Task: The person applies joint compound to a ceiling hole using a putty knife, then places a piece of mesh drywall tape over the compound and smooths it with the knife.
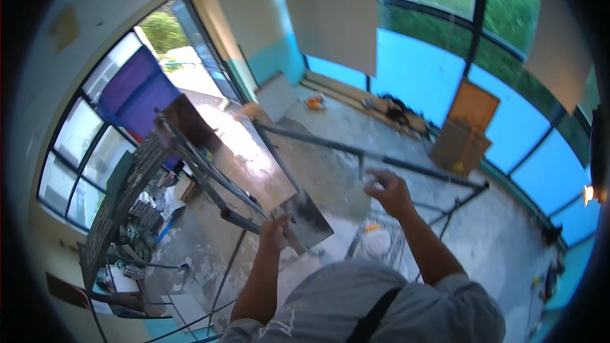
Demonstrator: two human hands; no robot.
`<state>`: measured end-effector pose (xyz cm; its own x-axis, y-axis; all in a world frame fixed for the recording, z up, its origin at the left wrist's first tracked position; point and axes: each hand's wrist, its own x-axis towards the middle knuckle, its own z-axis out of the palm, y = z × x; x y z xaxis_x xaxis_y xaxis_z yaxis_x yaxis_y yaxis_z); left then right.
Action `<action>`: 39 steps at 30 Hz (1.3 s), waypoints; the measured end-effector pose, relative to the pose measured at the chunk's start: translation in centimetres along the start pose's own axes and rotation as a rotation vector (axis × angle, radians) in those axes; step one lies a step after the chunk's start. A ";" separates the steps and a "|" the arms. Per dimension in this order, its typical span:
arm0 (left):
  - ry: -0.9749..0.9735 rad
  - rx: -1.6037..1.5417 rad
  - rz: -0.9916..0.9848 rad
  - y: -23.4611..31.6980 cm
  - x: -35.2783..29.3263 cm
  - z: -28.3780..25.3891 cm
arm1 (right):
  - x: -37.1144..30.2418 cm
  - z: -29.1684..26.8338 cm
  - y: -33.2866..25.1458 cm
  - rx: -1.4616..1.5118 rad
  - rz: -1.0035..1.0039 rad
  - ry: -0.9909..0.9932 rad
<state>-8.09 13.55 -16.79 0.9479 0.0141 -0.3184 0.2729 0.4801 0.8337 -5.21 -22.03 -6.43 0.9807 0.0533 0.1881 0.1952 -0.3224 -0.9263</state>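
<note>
My left hand (pixel 273 234) is closed on a plastering trowel with a wide grey rectangular blade (pixel 308 221), held low in front of my body. Part of its handle is hidden by my fingers. To the right, my right hand (pixel 391 194) is raised with its fingers bent and the thumb apart from them. Nothing shows in that hand. Just beyond it runs a dark metal bar (pixel 406 165) of a scaffold frame, and I cannot tell whether the fingertips touch it.
Scaffold planks and poles (pixel 127 197) stand at the left. Below lies a white mound (pixel 376 241) on a sheet. Cardboard boxes (pixel 460 143) stand by the blue-panelled windows. An open doorway (pixel 184 57) is at the far left, beside a purple cloth (pixel 136 86).
</note>
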 end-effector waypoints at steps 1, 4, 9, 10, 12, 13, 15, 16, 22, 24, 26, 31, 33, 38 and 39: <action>-0.015 0.018 -0.056 0.8 -1.3 2.9 | -0.1 -0.3 -0.3 0.083 0.023 0.000; 0.066 0.709 0.312 6.1 -5.4 12.0 | 0.0 -0.6 0.0 0.175 0.049 0.009; -0.390 1.412 1.189 8.2 -6.1 15.7 | -0.6 0.3 -0.1 0.187 0.029 -0.039; -0.387 1.415 1.185 8.6 -6.4 16.4 | -0.7 0.4 -0.3 0.189 0.030 -0.043; -0.488 1.483 1.239 9.0 -6.9 17.7 | -1.1 0.2 -0.8 0.138 0.028 -0.149; -0.487 1.485 1.237 9.0 -6.9 17.9 | -1.2 0.2 -1.0 0.140 0.030 -0.151; -0.596 1.483 1.246 9.1 -6.9 18.2 | -1.5 0.4 -1.2 0.080 -0.007 -0.211; -0.599 1.485 1.243 9.0 -7.0 18.3 | -1.6 0.4 -1.1 0.082 -0.004 -0.211; -0.664 1.595 1.103 8.8 -7.1 18.6 | -2.5 1.3 -0.4 0.221 0.025 -0.244; -0.657 1.579 1.070 8.5 -6.9 18.4 | -2.6 1.8 -0.3 0.260 0.054 -0.220; -0.650 1.590 1.056 8.3 -7.1 17.9 | -2.5 1.8 -0.2 0.187 0.054 -0.212; -0.641 1.560 1.143 8.1 -7.6 18.0 | -2.5 1.8 -0.3 -0.050 0.001 -0.209; -0.652 1.525 1.184 7.9 -7.5 18.0 | -2.6 1.9 -0.8 0.047 0.027 -0.259; -0.633 1.586 1.136 7.1 -7.6 17.4 | -3.5 2.8 0.4 -0.117 -0.107 -0.260; -0.627 1.603 1.108 7.0 -7.7 17.2 | -3.6 2.9 0.4 -0.113 -0.106 -0.279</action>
<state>-10.62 1.74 -0.81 0.5956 -0.7120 0.3719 -0.8005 -0.5645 0.2013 -8.67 -19.61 -8.43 0.9232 0.3442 0.1707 0.3096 -0.4035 -0.8610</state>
